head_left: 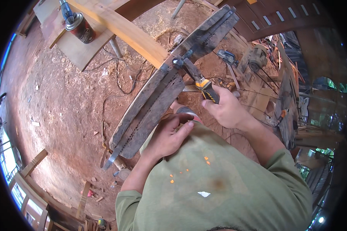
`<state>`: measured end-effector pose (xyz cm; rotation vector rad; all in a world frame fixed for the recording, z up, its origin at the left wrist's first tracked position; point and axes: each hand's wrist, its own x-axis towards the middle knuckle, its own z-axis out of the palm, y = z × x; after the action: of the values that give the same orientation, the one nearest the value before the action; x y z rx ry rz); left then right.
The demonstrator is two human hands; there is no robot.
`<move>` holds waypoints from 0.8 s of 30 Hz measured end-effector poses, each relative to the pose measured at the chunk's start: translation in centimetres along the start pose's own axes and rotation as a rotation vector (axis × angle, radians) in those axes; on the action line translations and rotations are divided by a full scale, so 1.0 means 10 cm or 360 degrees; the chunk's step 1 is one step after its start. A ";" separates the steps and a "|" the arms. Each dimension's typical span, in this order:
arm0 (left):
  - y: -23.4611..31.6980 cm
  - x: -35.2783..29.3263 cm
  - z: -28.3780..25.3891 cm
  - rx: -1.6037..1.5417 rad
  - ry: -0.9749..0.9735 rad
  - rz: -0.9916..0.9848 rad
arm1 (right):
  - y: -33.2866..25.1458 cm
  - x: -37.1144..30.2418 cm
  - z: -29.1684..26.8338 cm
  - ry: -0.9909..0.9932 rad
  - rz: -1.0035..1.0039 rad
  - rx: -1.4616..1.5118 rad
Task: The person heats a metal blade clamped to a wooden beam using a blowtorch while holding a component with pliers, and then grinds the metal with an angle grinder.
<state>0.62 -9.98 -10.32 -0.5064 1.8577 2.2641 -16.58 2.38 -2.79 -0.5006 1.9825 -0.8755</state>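
My right hand [225,107] is closed around the black and yellow handle of a flat-bladed hand tool [207,89]. Its grey metal end reaches the middle of a long, dark, weathered wooden piece [142,104], near a small blue-grey metal part [178,61]. This wooden piece slants from lower left to upper right, with a groove and a row of dark marks along it. A thin metal strip [112,158] sticks out at its near end. Beside it, my left hand [169,136] rests on my lap against the green shirt, thumb apart, some fingertips hidden.
A light wooden beam [131,36] meets the dark piece from the upper left. A dark can [81,29] holding a blue-handled brush stands on a board [79,54]. Cables [123,90] lie on the dirt floor; a motor [254,57] sits at right, wooden frames [34,184] at lower left.
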 end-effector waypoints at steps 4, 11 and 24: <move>0.03 0.04 0.00 -0.0013 -0.0031 0.0019 | -0.07 -0.02 -0.03 -0.0036 -0.0004 0.0057; -0.04 0.08 0.06 -0.0052 -0.0052 0.0002 | -0.18 0.03 -0.04 -0.0031 0.0157 0.0027; 0.02 0.04 -0.02 0.0042 -0.0012 0.0006 | -0.21 -0.06 -0.10 0.0021 0.0118 0.0004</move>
<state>0.16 -10.22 -10.28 -0.4895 1.8839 2.2379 -17.13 1.75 -0.57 -0.4180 1.9988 -0.8370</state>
